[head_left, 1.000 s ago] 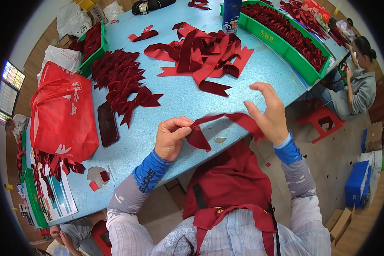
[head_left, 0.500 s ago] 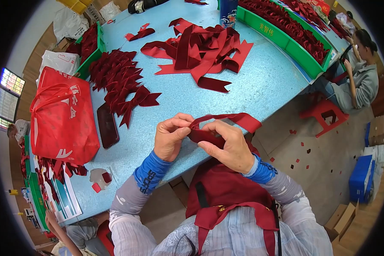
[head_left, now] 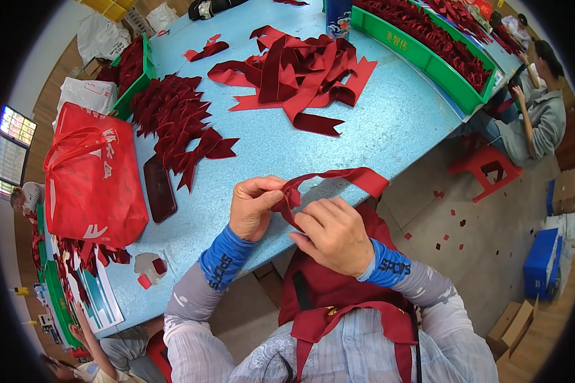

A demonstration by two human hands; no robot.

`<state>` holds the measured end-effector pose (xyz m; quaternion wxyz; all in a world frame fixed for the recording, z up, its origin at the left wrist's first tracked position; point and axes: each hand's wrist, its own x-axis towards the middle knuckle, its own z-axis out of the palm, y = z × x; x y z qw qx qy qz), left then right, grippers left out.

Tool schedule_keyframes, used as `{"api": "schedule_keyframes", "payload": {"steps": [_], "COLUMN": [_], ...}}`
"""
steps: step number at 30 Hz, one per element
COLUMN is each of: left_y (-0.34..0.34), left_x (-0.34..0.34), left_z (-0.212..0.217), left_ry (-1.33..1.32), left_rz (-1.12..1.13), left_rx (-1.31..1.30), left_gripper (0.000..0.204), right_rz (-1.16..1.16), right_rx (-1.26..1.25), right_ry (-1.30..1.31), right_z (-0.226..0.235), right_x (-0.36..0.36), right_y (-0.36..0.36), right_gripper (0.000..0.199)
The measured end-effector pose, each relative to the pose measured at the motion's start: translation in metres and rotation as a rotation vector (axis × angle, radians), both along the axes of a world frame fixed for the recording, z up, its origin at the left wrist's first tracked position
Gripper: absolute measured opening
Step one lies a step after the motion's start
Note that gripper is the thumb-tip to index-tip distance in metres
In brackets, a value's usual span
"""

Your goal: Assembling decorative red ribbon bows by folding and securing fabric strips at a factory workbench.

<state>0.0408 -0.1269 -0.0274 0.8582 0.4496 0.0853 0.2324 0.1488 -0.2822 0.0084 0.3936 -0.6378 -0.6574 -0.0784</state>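
Observation:
A dark red velvet ribbon [head_left: 358, 178] is bent into a loop in front of me, above the table's near edge. My left hand [head_left: 254, 205] pinches it between thumb and fingertips, where the ribbon gathers. One tail arches away to the right, its cut end hanging free. My right hand [head_left: 340, 235] is closed, fingers curled at the lower part of the loop; these fingers hide that part of the ribbon. Beyond my hands lies a loose pile of cut red ribbons [head_left: 306, 80]. Finished bows [head_left: 172, 121] are heaped to the left, one bow [head_left: 206, 153] at the near end.
A red bag [head_left: 96, 179] and a dark phone [head_left: 160, 188] are on the table's left side. Green bins [head_left: 421, 60] of bows stand at the back right. A co-worker [head_left: 536, 118] sits at right, near a red stool [head_left: 485, 169]. Ribbon scraps dot the floor.
My right hand has drawn slightly down, its fingers now more curled, and the lower part of the loop has shifted. My left hand keeps its pinch on the ribbon.

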Motion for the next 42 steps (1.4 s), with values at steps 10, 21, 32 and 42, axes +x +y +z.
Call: {"api": "schedule_keyframes", "payload": {"steps": [10, 21, 32, 42], "left_y": [0.003, -0.001, 0.000, -0.008], "left_x": [0.003, 0.003, 0.002, 0.001], "left_z": [-0.007, -0.008, -0.007, 0.001], "left_ry": [-0.037, -0.021, 0.014, 0.065], "left_rz": [0.054, 0.016, -0.032, 0.027], "left_rx": [0.032, 0.025, 0.036, 0.326], "left_gripper": [0.012, 0.012, 0.010, 0.011], "right_rz": [0.405, 0.841, 1.242, 0.111], "right_rx": [0.934, 0.854, 0.826, 0.007], "right_ry": [0.619, 0.668, 0.658, 0.287], "right_z": [0.102, 0.123, 0.116, 0.005], "right_x": [-0.016, 0.000, 0.016, 0.037], "right_y": [-0.094, -0.109, -0.080, 0.014], "right_gripper": [0.012, 0.027, 0.020, 0.036]}}
